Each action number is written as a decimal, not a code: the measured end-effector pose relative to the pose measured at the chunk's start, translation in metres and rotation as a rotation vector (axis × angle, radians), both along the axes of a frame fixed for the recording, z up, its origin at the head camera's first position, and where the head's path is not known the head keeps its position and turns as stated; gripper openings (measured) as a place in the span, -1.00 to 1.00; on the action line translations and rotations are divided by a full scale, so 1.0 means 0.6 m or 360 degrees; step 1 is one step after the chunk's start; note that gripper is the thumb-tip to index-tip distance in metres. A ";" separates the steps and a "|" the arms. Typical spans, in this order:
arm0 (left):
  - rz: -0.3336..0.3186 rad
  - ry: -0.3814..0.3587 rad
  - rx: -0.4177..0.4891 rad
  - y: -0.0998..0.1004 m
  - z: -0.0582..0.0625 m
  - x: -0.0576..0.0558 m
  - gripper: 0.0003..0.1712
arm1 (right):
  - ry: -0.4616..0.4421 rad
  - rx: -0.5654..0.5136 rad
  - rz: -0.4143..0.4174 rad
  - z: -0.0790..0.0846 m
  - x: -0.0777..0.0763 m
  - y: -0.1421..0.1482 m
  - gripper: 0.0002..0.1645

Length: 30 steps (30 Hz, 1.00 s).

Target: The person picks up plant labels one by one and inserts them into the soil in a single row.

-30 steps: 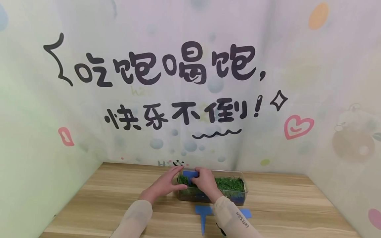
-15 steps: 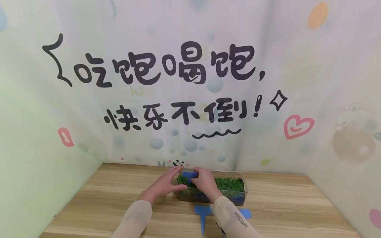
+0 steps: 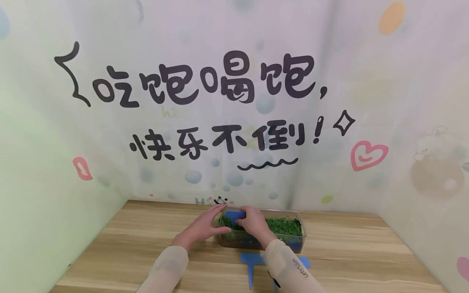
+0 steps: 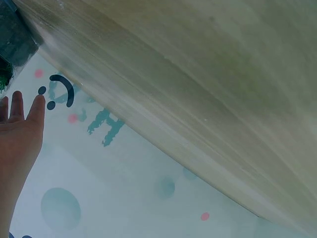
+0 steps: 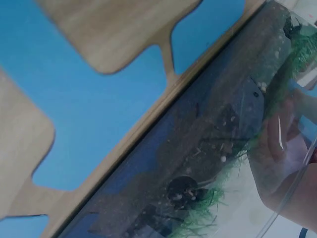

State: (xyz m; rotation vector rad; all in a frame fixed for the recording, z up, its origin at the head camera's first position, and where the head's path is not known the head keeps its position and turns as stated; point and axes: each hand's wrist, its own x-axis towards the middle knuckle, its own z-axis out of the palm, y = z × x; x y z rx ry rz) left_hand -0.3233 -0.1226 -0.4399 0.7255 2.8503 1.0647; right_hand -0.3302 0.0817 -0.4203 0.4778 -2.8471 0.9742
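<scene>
- Nearest: loose tags (image 3: pixel 250 259) on the table (image 3: pixel 209 270), before the clear box (image 3: pixel 238 243).
- Box runs left to right; grass (image 3: pixel 286 226) inside.
- Right hand (image 3: pixel 256 222), the nearer, pinches the blue tag (image 3: pixel 232 214) just leftward: upright, stem down, tip hidden.
- Left hand (image 3: pixel 203 227) spread at box's left end; contact unclear.

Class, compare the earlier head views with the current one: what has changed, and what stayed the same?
Very little: the blue marker pinched by the right hand seems slightly lower in the grass, though the shift is small. No hold was visibly taken or released. The left hand, the clear container and the other blue markers on the table stayed put.
</scene>
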 end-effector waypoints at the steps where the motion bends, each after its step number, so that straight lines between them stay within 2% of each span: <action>1: 0.0001 -0.0006 0.0001 0.001 0.001 0.000 -0.02 | -0.0011 -0.0010 0.0010 0.001 0.000 0.002 -0.83; 9: 0.0012 -0.0025 -0.0001 0.003 0.002 0.000 -0.02 | -0.0083 -0.0146 0.0052 0.009 0.002 0.017 -0.87; 30: 0.0015 -0.0021 0.0015 0.004 -0.001 -0.002 -0.03 | -0.0028 -0.0098 0.0022 0.018 0.011 0.034 -0.81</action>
